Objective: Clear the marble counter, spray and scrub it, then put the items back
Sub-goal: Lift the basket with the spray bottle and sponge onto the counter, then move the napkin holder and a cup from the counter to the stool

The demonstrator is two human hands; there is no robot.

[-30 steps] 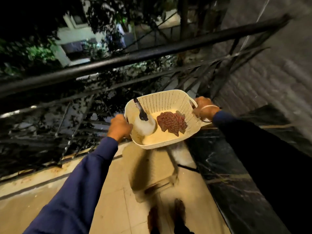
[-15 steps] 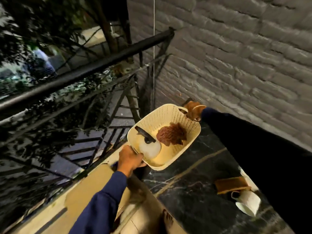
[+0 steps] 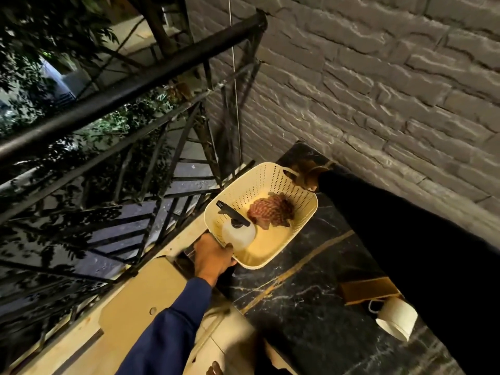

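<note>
I hold a cream perforated basket (image 3: 273, 246) over the left end of the black marble counter (image 3: 305, 301). My left hand (image 3: 212, 257) grips its near rim and my right hand (image 3: 307, 175) grips the far handle. Inside lie a white spray bottle with a black trigger head (image 3: 238, 231) and a crumpled reddish cloth (image 3: 270, 212). On the counter nearer to me sit a white mug (image 3: 396, 318) on its side and a brown block (image 3: 369, 289), partly behind my right sleeve.
A grey brick wall (image 3: 378, 90) runs along the counter's far side. A black metal railing (image 3: 130, 87) with foliage beyond it stands to the left. Beige floor tiles (image 3: 135, 318) lie below, beside the counter's edge.
I have turned right and carried the basket from in front of the railing to above the marble counter. It now sits lower, close to the counter's surface. The mug and block have come into view.
</note>
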